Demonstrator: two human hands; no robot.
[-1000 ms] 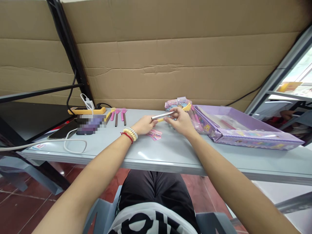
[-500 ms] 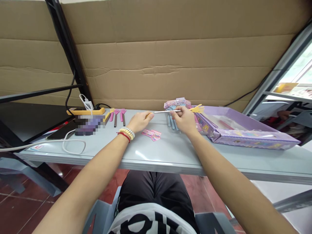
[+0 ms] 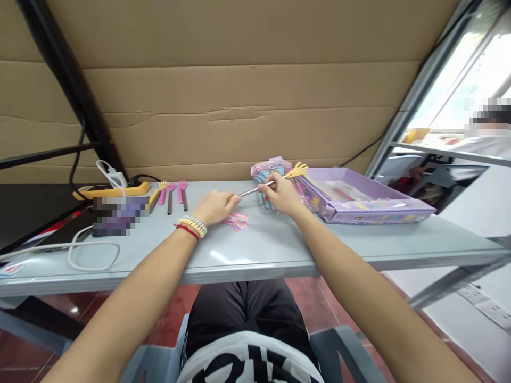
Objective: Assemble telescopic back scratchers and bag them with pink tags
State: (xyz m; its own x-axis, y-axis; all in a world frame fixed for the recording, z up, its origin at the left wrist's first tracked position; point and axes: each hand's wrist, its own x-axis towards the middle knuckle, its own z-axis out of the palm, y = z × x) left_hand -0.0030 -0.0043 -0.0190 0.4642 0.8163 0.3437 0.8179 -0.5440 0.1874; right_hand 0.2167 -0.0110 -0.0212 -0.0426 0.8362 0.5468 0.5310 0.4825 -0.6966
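Observation:
A yellow hand-shaped back scratcher with a thin metal rod [image 3: 249,191] is stretched between my two hands above the table. My left hand [image 3: 215,207] is closed around its handle end, a bit of yellow showing at the thumb. Close to the yellow hand-shaped head, my right hand [image 3: 282,196] grips the other end; the head [image 3: 297,169] sticks out past the fingers. Small pink printed labels [image 3: 238,221] lie just right of my left hand. Behind my right hand are blue back scratchers [image 3: 261,175] in clear wrapping, partly hidden.
A purple open box [image 3: 379,215] stands at the right. Several pink and yellow back scratchers [image 3: 170,197] lie at left, near a blurred phone-like object [image 3: 120,213], a yellow power strip [image 3: 136,189] and a white cable [image 3: 115,260]. A person [image 3: 489,138] is at far right.
The view has turned to the right, bringing a person into sight. The back scratcher is now tilted, its head end higher; both hands keep their hold on it.

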